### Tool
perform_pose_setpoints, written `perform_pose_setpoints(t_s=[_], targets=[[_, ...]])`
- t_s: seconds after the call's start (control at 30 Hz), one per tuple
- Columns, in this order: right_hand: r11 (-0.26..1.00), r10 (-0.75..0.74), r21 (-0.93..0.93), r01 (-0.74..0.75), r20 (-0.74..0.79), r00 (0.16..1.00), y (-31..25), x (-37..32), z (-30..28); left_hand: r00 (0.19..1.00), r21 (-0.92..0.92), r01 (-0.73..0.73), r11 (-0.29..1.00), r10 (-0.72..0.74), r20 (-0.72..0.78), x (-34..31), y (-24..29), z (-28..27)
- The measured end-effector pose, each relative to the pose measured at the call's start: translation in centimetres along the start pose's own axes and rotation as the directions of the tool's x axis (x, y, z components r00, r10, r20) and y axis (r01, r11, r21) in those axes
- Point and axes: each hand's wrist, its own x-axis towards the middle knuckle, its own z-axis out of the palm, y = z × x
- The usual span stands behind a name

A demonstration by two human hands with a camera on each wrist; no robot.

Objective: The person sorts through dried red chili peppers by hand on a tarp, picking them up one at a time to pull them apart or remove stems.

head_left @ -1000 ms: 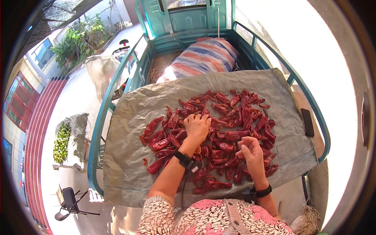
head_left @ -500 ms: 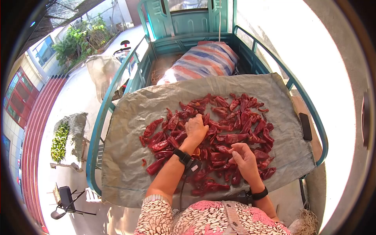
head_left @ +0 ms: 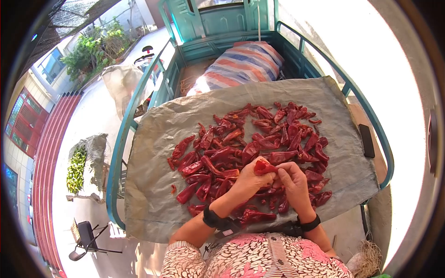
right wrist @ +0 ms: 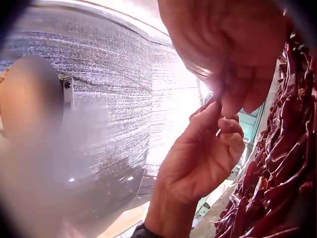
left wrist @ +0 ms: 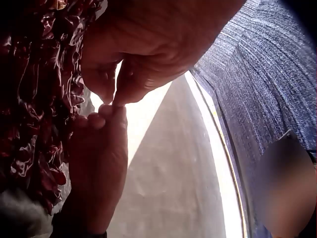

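My left hand [head_left: 248, 181] grips a dried red chili pepper [head_left: 263, 167] over the near middle of the spread. At the pepper's right end, my right hand [head_left: 297, 185] pinches with thumb and fingers. Both sets of fingertips meet in the left wrist view, where the left hand [left wrist: 153, 47] is above the right hand [left wrist: 99, 153]. The right wrist view has the left hand [right wrist: 195, 158] below the right hand [right wrist: 228, 44], and the fingers hide most of the pepper. Many dried red chilies [head_left: 222, 155] lie beneath and around both hands.
The chilies lie on a grey-green woven sheet [head_left: 153, 185] across a teal cargo bed with side rails [head_left: 121, 153]. A black phone [head_left: 366, 140] lies at the sheet's right edge. Behind is a striped bundle [head_left: 241, 65]. Green peppers [head_left: 76, 169] and a folding chair [head_left: 86, 238] stand left.
My left hand has come back from the middle of the pile toward my body and now holds a chili. The right hand, earlier holding nothing visible, now meets it at the pepper.
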Motion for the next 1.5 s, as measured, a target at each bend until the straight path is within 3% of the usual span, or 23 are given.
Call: perform_pose_setpoints(t_s=[0.13, 0.23, 0.3, 0.37, 0.4, 0.47, 0.53, 0.6, 0.63, 0.83, 0.93, 0.97, 1.07, 1.2, 1.27, 1.37, 1.47, 1.5], targets=[[0.998, 0.018, 0.065, -0.023, 0.068, 0.997, -0.4, -0.3, -0.9, 0.993, -0.06, 0.1, 0.993, -0.095, 0.071, -0.2, 0.1, -0.8], [0.998, 0.017, 0.063, -0.019, 0.04, 0.999, -0.6, -0.3, -1.3, 0.998, -0.067, 0.031, 0.997, -0.028, 0.052, -0.3, 0.5, -0.7], [1.0, 0.005, -0.003, -0.005, -0.041, 0.999, -0.9, -0.3, -1.6, 0.976, 0.326, -0.063, 0.943, 0.126, -0.178, 0.3, 0.2, -3.5], [1.0, -0.007, -0.027, 0.004, -0.099, 0.995, -1.1, 0.1, -2.0, 0.872, 0.714, -0.043, 0.699, 0.374, -0.314, 0.9, 0.3, -7.3], [0.999, -0.014, -0.039, 0.009, -0.128, 0.992, -1.3, 0.4, -2.1, 0.792, 0.867, 0.021, 0.499, 0.521, -0.319, 1.0, 0.6, -9.0], [0.996, -0.092, -0.02, 0.09, -0.123, 0.988, -1.9, 1.0, -1.2, 0.731, 0.892, 0.29, 0.348, 0.521, -0.441, 0.8, 1.0, -11.0], [0.986, -0.169, -0.005, 0.17, -0.117, 0.979, -2.4, 1.3, -0.3, 0.706, 0.845, 0.452, 0.288, 0.463, -0.535, 1.4, -0.1, -12.6], [0.993, -0.12, -0.015, 0.12, -0.026, 0.992, -2.1, 1.4, -0.3, 0.658, 0.793, 0.551, 0.261, 0.449, -0.604, 2.5, -1.8, -14.3], [0.995, -0.095, -0.023, 0.096, 0.021, 0.995, -1.8, 1.4, -0.3, 0.67, 0.784, 0.575, 0.232, 0.416, -0.615, 2.7, -2.3, -14.8], [0.992, 0.063, -0.117, -0.05, 0.113, 0.992, 0.4, 0.5, -0.7, 0.647, 0.795, 0.457, 0.399, 0.464, -0.605, 2.7, -3.2, -16.1], [0.988, 0.097, -0.126, -0.084, 0.102, 0.99, 0.4, 0.3, -0.7, 0.648, 0.832, 0.221, 0.508, 0.561, -0.515, 1.3, -1.8, -14.3], [0.988, 0.101, -0.13, -0.088, 0.092, 0.991, 0.2, 0.4, -0.6, 0.695, 0.8, 0.08, 0.594, 0.543, -0.472, 0.6, -1.1, -13.2], [0.996, 0.053, -0.071, -0.048, 0.059, 0.997, -0.2, 0.4, 0.2, 0.92, 0.535, -0.061, 0.843, 0.256, -0.298, -2.2, 1.4, -8.5], [0.999, 0.03, -0.016, -0.028, 0.108, 0.994, -0.5, 0.3, 0.6, 0.986, 0.594, -0.064, 0.802, 0.142, -0.085, -4.0, 1.1, -5.2], [0.997, 0.081, -0.018, -0.079, 0.11, 0.991, 0.0, 0.1, 0.0, 0.993, 0.427, 0.049, 0.903, 0.003, -0.121, -4.2, 0.9, -4.6], [0.997, 0.076, -0.025, -0.073, 0.164, 0.984, 0.2, 0.2, -0.6, 0.99, 0.455, 0.111, 0.883, -0.058, -0.128, -4.1, 0.9, -4.4], [0.997, 0.08, -0.031, -0.075, 0.178, 0.981, 0.5, -0.2, -0.9, 0.997, 0.354, 0.018, 0.935, 0.009, -0.076, -4.2, 0.5, -3.3], [0.996, 0.086, -0.03, -0.081, 0.182, 0.98, 0.6, -0.3, -0.7, 0.997, 0.395, 0.035, 0.918, -0.007, -0.072, -4.2, 1.0, -3.1]])
